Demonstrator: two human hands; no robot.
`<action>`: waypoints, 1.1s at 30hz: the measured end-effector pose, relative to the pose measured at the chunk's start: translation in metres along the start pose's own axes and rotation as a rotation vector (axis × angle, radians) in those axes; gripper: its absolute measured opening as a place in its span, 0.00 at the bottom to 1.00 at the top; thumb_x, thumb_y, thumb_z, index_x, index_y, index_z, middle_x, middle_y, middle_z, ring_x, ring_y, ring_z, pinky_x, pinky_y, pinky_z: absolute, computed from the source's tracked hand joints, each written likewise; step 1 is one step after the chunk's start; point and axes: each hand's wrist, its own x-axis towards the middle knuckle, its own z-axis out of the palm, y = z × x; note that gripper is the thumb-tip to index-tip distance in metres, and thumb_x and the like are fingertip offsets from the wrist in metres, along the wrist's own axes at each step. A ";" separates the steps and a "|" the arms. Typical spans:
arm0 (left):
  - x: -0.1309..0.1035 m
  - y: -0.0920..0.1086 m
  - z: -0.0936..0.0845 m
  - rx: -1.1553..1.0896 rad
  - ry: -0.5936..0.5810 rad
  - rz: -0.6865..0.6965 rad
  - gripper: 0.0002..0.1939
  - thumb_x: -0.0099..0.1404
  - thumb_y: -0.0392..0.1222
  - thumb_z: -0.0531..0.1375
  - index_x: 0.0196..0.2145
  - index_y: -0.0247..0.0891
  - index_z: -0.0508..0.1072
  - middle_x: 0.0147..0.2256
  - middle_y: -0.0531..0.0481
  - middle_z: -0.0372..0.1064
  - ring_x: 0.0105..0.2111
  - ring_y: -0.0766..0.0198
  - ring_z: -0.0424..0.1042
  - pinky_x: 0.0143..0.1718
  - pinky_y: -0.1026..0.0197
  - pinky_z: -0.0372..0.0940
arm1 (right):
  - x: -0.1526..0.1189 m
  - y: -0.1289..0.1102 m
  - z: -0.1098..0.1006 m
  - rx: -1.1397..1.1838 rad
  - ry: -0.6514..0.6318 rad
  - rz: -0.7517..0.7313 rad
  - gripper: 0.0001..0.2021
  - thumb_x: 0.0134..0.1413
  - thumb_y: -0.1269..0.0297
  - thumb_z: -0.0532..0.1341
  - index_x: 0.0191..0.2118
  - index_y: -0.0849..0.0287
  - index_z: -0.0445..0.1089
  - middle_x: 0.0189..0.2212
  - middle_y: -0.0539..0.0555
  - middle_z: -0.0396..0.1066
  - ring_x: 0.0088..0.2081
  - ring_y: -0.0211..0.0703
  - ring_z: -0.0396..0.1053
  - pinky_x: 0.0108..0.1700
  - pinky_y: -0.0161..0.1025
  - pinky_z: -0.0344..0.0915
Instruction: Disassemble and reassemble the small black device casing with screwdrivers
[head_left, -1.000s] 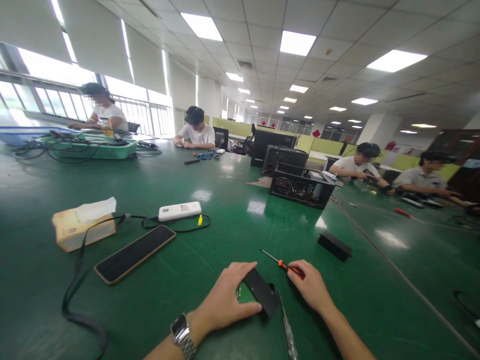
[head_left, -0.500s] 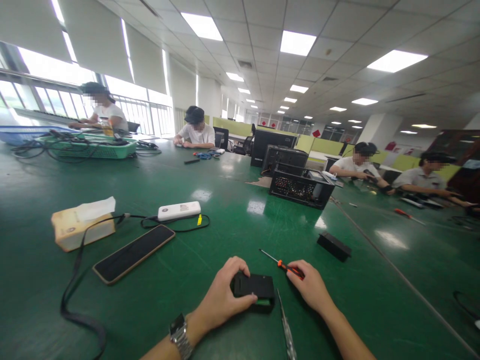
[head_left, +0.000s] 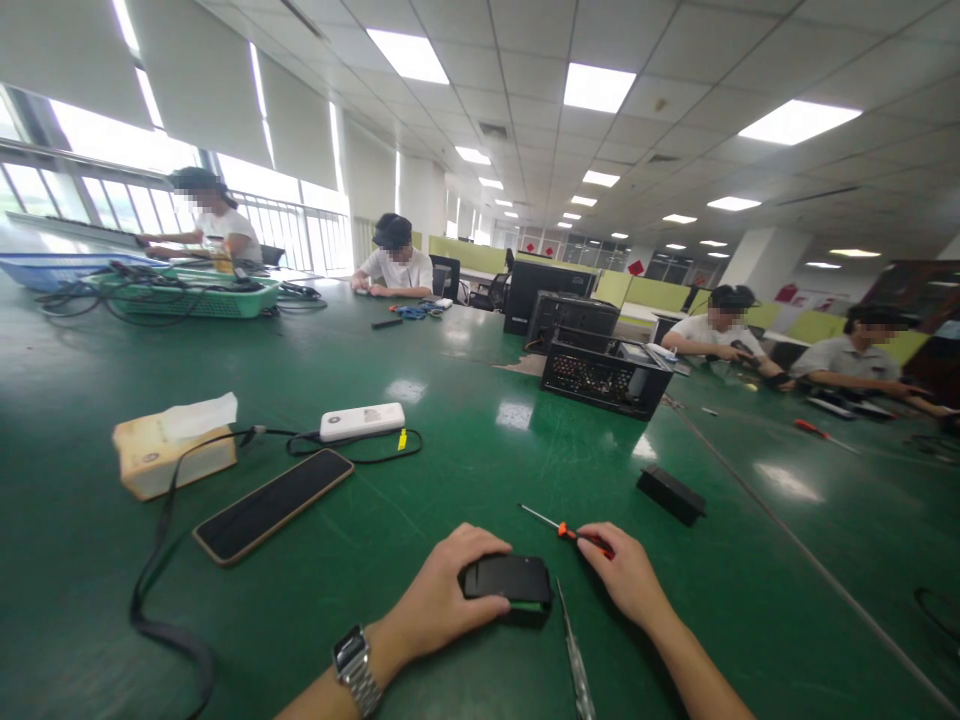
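Observation:
A small black plastic case [head_left: 510, 580] lies on the green table, a strip of green showing along its near side. My left hand [head_left: 454, 585] is closed around the case's left end, thumb on the near side and fingers over the far side. An orange-and-black screwdriver [head_left: 568, 531] has its handle in my right hand [head_left: 619, 565], its thin shaft pointing away and to the left. Between the case and my right forearm lies a second, slender screwdriver with a clear handle [head_left: 576, 665], not touched by either hand.
A black rectangular part [head_left: 671, 494] lies to the right. To the left are a phone [head_left: 274, 505], a white device [head_left: 361, 421] with a cable, and a tissue pack [head_left: 176, 450]. Computer cases [head_left: 607, 375] stand farther back. Several people sit around the table.
The case's near edge has tilted slightly in my left hand, and the fingers have shifted over its far side. My right hand keeps the screwdriver at nearly the same place. The view has shifted slightly.

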 end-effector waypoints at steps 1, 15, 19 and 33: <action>0.000 0.000 0.000 -0.005 -0.001 0.008 0.20 0.55 0.40 0.68 0.47 0.41 0.73 0.43 0.48 0.72 0.44 0.56 0.68 0.48 0.56 0.62 | 0.000 0.001 0.001 0.005 0.005 0.002 0.13 0.59 0.58 0.55 0.40 0.56 0.74 0.38 0.55 0.74 0.40 0.48 0.71 0.45 0.42 0.65; 0.000 -0.007 0.001 -0.027 -0.052 0.055 0.22 0.57 0.46 0.68 0.49 0.41 0.74 0.42 0.46 0.73 0.43 0.55 0.68 0.47 0.56 0.63 | 0.000 0.006 0.002 0.046 0.007 0.024 0.11 0.54 0.58 0.58 0.39 0.57 0.74 0.38 0.55 0.74 0.40 0.48 0.70 0.45 0.42 0.64; 0.000 -0.005 -0.001 -0.023 -0.095 0.036 0.23 0.58 0.46 0.67 0.51 0.41 0.72 0.44 0.46 0.71 0.45 0.55 0.67 0.49 0.56 0.61 | 0.000 0.003 0.001 0.047 -0.001 0.026 0.12 0.55 0.58 0.58 0.39 0.57 0.74 0.38 0.55 0.74 0.41 0.48 0.70 0.45 0.42 0.63; 0.002 -0.003 -0.002 -0.028 -0.156 0.032 0.20 0.60 0.45 0.66 0.49 0.42 0.71 0.45 0.47 0.69 0.46 0.56 0.66 0.49 0.57 0.61 | 0.001 0.003 0.000 0.044 -0.011 0.022 0.11 0.55 0.59 0.57 0.38 0.56 0.74 0.37 0.54 0.74 0.39 0.48 0.70 0.44 0.41 0.64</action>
